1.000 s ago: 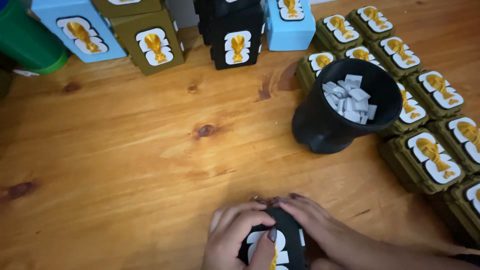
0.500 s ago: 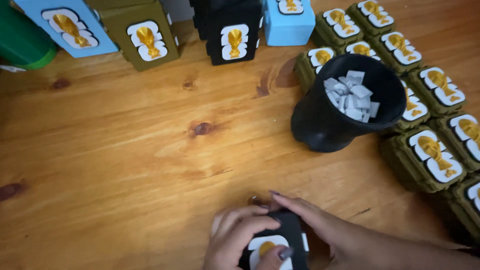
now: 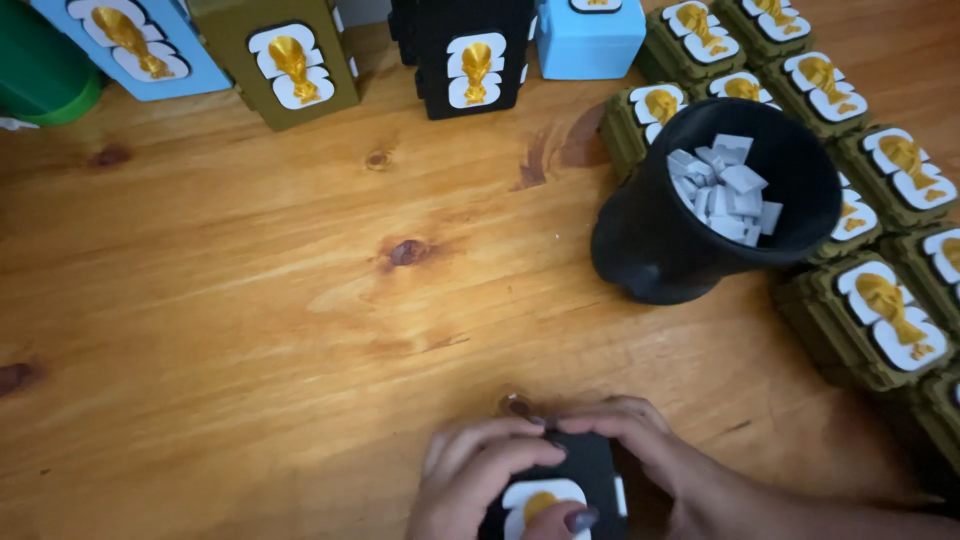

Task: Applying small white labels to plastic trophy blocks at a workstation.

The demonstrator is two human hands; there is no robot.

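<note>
Small black box (image 3: 585,470) with a white plaque and gold emblem, gripped at the wooden table's (image 3: 220,330) near edge by left hand (image 3: 475,480) and right hand (image 3: 640,445); beyond, black cup (image 3: 680,240) heaped with grey square pieces (image 3: 725,185)

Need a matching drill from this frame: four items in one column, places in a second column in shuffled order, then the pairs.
Items:
1. black round pot filled with small grey pieces
2. small black box with a white and gold emblem
3. green cylindrical container
4. light blue box seen from its plain side

Places:
A. far left edge of the wooden table
B. bottom centre, between the left hand and right hand
C. top centre, right of the upright black box
D. right side, next to rows of olive green boxes

Pairs: 1-D, 2-B, 3-A, 4-C
</note>
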